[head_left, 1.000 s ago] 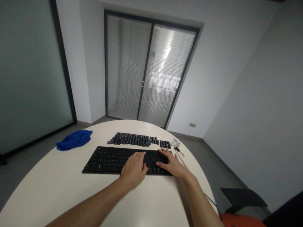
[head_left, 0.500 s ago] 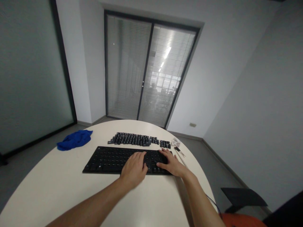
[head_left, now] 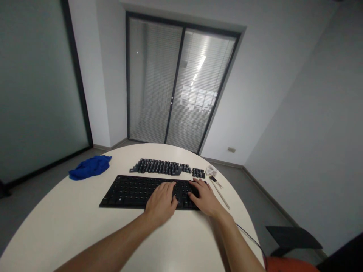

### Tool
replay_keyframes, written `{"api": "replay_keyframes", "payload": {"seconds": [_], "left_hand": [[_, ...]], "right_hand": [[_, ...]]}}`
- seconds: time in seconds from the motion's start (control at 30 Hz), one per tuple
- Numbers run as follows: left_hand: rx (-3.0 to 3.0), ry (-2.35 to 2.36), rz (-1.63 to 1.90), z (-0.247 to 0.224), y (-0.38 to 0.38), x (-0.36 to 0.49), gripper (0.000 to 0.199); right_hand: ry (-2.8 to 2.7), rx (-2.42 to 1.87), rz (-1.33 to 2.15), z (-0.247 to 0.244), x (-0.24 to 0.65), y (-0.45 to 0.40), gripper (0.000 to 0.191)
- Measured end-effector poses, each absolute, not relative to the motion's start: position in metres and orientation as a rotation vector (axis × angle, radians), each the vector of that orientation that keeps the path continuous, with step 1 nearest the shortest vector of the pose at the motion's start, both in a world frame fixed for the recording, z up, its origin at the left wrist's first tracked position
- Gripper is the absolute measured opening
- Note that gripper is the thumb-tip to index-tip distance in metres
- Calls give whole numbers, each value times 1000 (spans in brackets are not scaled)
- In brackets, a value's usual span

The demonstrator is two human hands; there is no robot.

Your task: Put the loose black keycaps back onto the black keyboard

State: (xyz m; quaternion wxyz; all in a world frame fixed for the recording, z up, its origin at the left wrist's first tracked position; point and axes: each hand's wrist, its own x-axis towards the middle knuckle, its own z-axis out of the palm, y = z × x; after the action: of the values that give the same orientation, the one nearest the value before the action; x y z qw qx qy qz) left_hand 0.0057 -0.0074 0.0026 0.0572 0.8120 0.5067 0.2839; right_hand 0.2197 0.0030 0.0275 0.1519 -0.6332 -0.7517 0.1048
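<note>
Currently both hands are on the black keyboard [head_left: 127, 192], flat on the counter [head_left: 70, 211], between the person and the rows of loose keycaps [head_left: 159, 166]. Left hand [head_left: 161, 201] sits right of its middle, fingers close together, thumb apart from them; right hand [head_left: 206, 198] is over the right end, thumb and fingers apart, nothing visibly pinched. Whether either presses, cannot tell. For clean work, best to steady the keyboard with one hand and work one key spot at a time with the other; any push should go straight down, not sideways. A forward slide could scatter the keycaps; thin stick [head_left: 222, 198] near the right hand looks easy to knock
</note>
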Motion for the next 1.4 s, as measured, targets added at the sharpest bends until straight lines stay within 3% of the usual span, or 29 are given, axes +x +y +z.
{"api": "replay_keyframes", "payload": {"seconds": [0.13, 0.3, 0.6, 0.9, 1.4], "left_hand": [[2478, 1534, 873, 2, -7, 6, 46], [2514, 1530, 897, -1, -6, 7, 44], [2682, 1455, 892, 2, -12, 7, 33], [2660, 1647, 804, 2, -17, 6, 46], [2630, 1705, 747, -8, -15, 9, 51]], "right_hand": [[-2213, -1678, 183, 28, 204, 2, 47], [-2314, -1668, 208, 23, 191, -1, 54], [-2391, -1744, 207, 24, 194, 0, 51], [-2275, -1787, 207, 25, 221, 6, 49], [-2128, -1721, 76, 20, 220, 9, 32]]}}
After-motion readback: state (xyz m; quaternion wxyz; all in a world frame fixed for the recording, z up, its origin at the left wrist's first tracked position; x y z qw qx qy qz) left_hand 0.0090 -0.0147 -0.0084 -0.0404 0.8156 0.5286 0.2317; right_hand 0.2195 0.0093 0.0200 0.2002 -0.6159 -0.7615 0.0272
